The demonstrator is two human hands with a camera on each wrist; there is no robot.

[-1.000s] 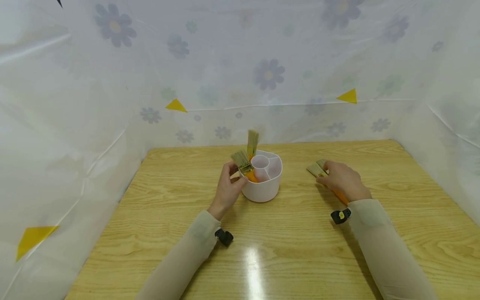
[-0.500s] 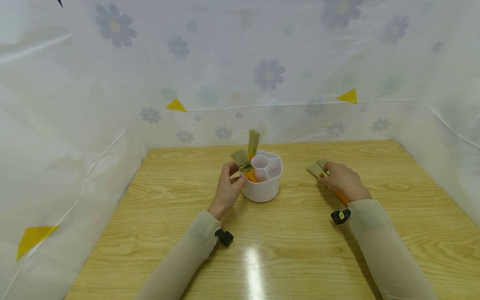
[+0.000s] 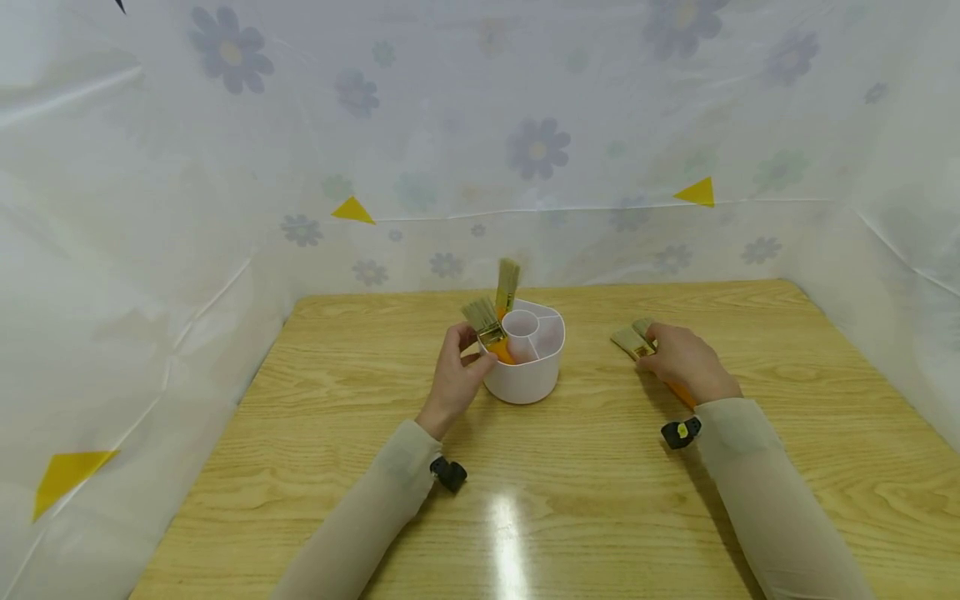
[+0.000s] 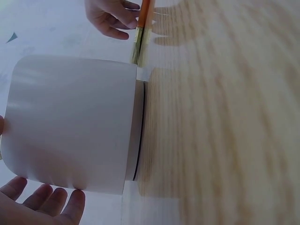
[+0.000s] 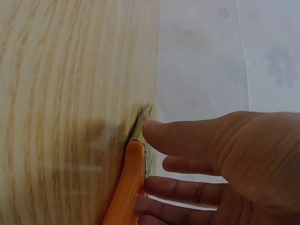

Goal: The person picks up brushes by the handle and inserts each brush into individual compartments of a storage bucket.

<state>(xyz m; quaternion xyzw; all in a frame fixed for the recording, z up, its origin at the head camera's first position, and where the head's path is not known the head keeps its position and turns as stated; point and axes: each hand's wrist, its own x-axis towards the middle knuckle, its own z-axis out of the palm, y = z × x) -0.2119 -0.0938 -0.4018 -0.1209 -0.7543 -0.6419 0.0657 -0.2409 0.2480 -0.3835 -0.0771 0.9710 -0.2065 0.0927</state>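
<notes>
A white round holder (image 3: pixel 522 385) with several compartments stands mid-table. Two paintbrushes lean in its left side with bristles up: a wide paintbrush (image 3: pixel 483 321) in front and a narrower brush (image 3: pixel 507 283) behind. My left hand (image 3: pixel 453 371) holds the holder's left side, thumb by the rim; in the left wrist view the fingertips (image 4: pixel 75 202) touch its outer wall. To the right, my right hand (image 3: pixel 688 360) pinches an orange-handled paintbrush (image 5: pixel 126 183) near its metal band, low over the table. A second patch of bristles (image 3: pixel 642 325) shows beside it, partly hidden by the fingers.
The wood-grain table (image 3: pixel 585 500) extends around both hands. Pale flower-printed sheeting (image 3: pixel 450 125) rises behind it and at both sides, with yellow tape pieces (image 3: pixel 352 211) on it. Black wrist cameras (image 3: pixel 448 475) sit at the cuffs.
The bristles at my right hand have shifted slightly left. The narrow brush in the holder has tipped a little to the right. My left hand and the holder stay in place.
</notes>
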